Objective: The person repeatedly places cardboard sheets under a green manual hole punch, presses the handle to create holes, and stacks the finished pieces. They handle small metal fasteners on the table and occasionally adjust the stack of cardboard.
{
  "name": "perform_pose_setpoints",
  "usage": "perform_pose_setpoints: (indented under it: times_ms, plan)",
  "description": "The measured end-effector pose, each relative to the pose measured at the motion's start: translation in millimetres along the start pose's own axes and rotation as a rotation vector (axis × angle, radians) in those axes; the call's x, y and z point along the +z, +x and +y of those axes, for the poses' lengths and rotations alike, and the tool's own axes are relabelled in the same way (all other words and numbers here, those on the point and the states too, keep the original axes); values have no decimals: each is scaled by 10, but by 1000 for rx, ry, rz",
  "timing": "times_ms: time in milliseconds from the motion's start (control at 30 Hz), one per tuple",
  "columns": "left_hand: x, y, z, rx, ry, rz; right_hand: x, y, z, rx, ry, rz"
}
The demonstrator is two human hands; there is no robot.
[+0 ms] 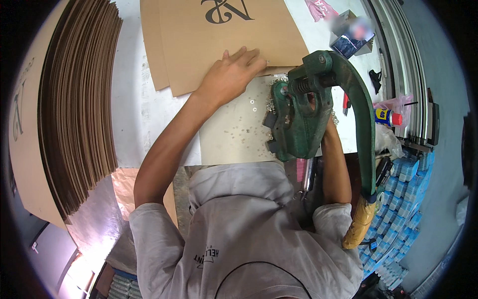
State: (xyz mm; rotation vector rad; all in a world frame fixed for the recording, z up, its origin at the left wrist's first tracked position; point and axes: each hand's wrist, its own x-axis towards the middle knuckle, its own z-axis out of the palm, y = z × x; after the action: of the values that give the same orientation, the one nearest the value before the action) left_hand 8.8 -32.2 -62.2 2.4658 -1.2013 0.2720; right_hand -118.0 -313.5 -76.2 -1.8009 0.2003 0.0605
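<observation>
On the table (134, 114), left hand (231, 74) lies flat, fingers spread, on the top cardboard sheet (219, 40), just beside the green press (298, 119). Right hand mostly hidden behind the press, grip can't tell. Eyelets (249, 107) loose nearby; big stack of sheets (74, 104) at left, prob. still to do.

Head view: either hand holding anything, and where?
Left hand lies flat on the brown sheet, pressing near its lower edge, no grasp. Right hand is hidden behind the green press; cannot tell.

cardboard stack (74, 99) left of sheets (219, 35); press (303, 109) right
</observation>
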Motion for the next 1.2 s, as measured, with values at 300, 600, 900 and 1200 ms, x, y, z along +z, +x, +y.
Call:
perform_pose_setpoints:
  times_ms: [300, 600, 900, 1200]
  plan:
    - [62, 67, 129, 7, 48, 102, -158, 15, -345, 100, -7, -32]
    - [-114, 133, 548, -101, -264, 63, 192, 32, -448, 276, 700, 234]
    - [-117, 17, 736, -155, -201, -12, 179, -131, -354, 278, 262, 172]
    - [-65, 67, 765, -144, -247, 88, 158, -66, -216, 93, 130, 160]
